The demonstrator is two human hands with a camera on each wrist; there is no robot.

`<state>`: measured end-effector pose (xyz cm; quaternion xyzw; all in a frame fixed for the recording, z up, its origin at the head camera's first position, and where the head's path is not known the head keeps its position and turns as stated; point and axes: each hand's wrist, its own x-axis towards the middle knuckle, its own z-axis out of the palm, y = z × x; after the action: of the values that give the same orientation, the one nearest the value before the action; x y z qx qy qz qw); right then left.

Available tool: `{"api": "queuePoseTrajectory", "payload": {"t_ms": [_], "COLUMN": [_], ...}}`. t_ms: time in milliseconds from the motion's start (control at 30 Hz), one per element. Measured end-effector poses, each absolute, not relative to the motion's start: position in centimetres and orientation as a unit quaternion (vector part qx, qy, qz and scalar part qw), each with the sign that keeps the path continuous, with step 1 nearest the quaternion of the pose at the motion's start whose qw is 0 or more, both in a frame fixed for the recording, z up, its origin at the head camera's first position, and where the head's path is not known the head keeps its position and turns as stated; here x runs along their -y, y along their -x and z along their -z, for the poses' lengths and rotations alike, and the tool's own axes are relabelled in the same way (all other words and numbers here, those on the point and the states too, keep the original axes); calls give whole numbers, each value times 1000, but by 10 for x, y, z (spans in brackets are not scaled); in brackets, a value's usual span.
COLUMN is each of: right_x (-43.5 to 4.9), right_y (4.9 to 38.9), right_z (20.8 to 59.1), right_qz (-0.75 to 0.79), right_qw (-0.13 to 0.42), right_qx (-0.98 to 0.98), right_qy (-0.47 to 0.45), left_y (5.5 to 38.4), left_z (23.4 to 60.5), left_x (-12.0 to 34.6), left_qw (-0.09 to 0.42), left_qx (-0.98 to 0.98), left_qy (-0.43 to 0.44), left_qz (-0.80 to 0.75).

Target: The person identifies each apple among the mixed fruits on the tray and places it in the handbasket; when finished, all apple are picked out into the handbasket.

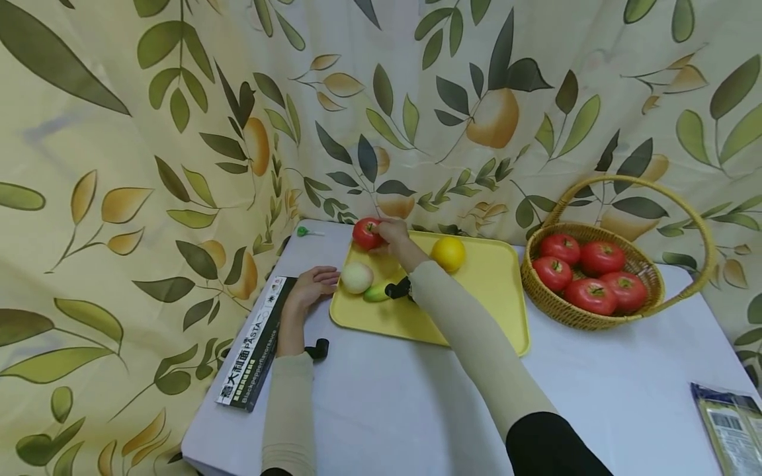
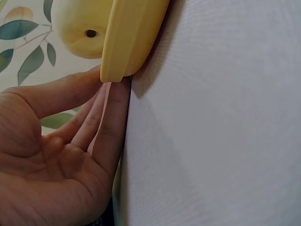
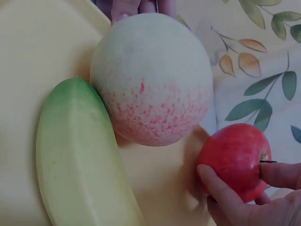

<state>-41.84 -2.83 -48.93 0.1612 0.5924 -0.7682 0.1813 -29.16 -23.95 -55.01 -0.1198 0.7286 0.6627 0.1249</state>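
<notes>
My right hand (image 1: 394,233) grips a red apple (image 3: 236,160) by its sides, over the far left corner of the yellow tray (image 1: 488,291); a dark stem shows near the thumb. The left hand (image 1: 312,285) lies at the tray's left edge. In the left wrist view its thumb touches the tray's rim and its fairly straight fingers reach the outer wall, tips partly hidden. On the tray sit a pale peach with pink specks (image 3: 150,84), a green-tipped banana (image 3: 77,155) partly hidden by the right wrist, and a round yellow fruit (image 1: 448,254).
A wicker basket (image 1: 571,317) with a tall handle holds several red fruits at the right. A black pasta box (image 1: 256,344) lies by the left forearm. A small green item (image 1: 303,231) lies at the back left, a packet (image 1: 729,423) at the near right. A leaf-patterned curtain (image 1: 357,53) hangs behind.
</notes>
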Motion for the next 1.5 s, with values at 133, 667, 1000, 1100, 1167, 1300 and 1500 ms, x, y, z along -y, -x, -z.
{"api": "queuePoseTrajectory", "payload": {"t_ms": [133,667,1000,1100,1167,1300,1500], "right_x": [23,-21,-60,-71,-80,-96,-121], "right_y": [414,397,380,375,372,368,360], "right_z": [478,427,405,399,395,389,385], "right_qz": [761,707,703,703,703,709,705], "right_qw": [192,228,234,230,229,229,209], "right_qx": [-602,-667,-669,-670,-671,-666,-676], "right_qy": [-146,-63,-63,-57,-51,-43,-45], "left_y": [292,293,290,288,287,286,285], "left_z": [550,550,549,548,547,545,544], "left_x": [239,241,237,237,236,234,233], "left_qw": [128,127,132,133,135,134,131], "left_qx": [-728,-721,-726,-726,-725,-725,-732], "left_qy": [120,113,113,113,117,126,122], "left_qz": [-662,-672,-665,-665,-665,-664,-657]}}
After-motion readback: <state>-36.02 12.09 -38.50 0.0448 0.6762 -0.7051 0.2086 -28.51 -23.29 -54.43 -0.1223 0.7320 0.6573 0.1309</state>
